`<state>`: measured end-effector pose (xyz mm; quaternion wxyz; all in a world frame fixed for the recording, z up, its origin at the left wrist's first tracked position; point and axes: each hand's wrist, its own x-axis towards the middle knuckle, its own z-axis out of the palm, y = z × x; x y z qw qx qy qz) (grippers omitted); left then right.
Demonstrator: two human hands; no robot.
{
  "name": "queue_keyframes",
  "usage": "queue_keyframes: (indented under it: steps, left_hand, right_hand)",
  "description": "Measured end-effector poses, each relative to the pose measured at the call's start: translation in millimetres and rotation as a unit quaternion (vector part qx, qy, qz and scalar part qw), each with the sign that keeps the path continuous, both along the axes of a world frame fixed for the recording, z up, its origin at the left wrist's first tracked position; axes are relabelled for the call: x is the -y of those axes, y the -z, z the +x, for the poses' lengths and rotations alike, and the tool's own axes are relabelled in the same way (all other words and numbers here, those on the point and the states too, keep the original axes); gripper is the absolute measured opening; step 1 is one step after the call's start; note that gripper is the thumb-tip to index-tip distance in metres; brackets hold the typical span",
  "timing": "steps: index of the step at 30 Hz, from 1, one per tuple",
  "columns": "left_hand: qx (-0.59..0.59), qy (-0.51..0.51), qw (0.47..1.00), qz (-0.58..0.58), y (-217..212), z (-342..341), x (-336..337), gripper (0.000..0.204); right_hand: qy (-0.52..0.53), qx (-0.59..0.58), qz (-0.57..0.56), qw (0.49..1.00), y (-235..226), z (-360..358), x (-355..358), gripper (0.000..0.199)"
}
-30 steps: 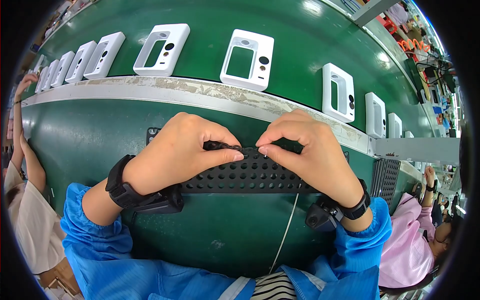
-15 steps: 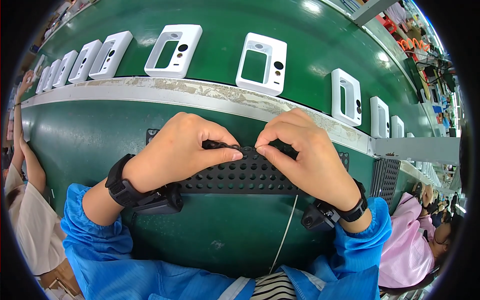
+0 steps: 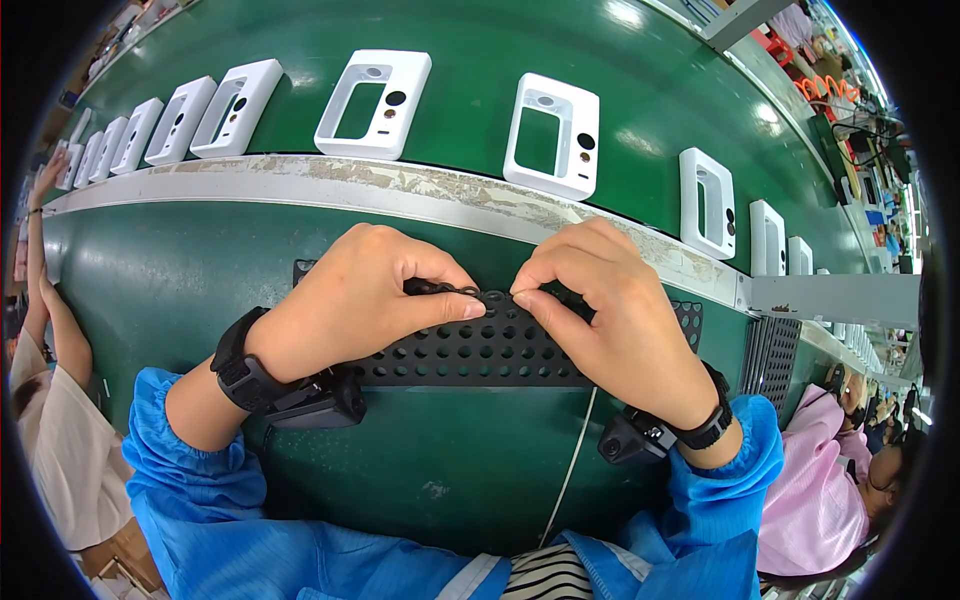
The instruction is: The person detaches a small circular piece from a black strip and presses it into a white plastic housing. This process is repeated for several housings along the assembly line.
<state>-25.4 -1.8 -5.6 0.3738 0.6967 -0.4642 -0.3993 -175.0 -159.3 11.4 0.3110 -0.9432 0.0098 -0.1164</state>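
Note:
A black perforated sheet point(image 3: 478, 367) with rows of round holes lies on the green bench in front of me. My left hand point(image 3: 350, 300) is closed, thumb and forefinger pinching the sheet's far edge near its middle. Close beside it, my right hand point(image 3: 625, 320) pinches the same edge between thumb and fingertips. A small gap separates the two pinches. Dark, ring-shaped bits of that edge show at the left fingertips; whether they are loose cannot be made out. Both hands hide parts of the sheet.
Beyond a worn metal rail point(image 3: 400, 182), white plastic housings point(image 3: 553, 180) stand in a row on a green conveyor. More black perforated sheets point(image 3: 770, 358) are stacked at the right. Co-workers sit at left and right, one in a pink top point(image 3: 815, 490).
The white housings on the conveyor have shifted to the right. Both my hands stay at the sheet's far edge, almost unmoved.

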Motion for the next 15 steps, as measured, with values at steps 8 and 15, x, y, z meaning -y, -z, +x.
queue_keyframes:
  steps: [8, 15]
  left_hand:
    - [-0.003, 0.003, 1.000, -0.002, 2.1, -1.5, 1.2, 0.014]
    - [-0.014, 0.008, 1.000, -0.013, 3.2, -1.0, 1.8, 0.015]
  right_hand:
    - [0.011, -0.008, 0.036, 0.999, -0.3, -2.3, 1.1, 0.008]
    - [0.095, -0.065, 0.164, 0.980, -5.9, 0.6, 13.8, 0.005]
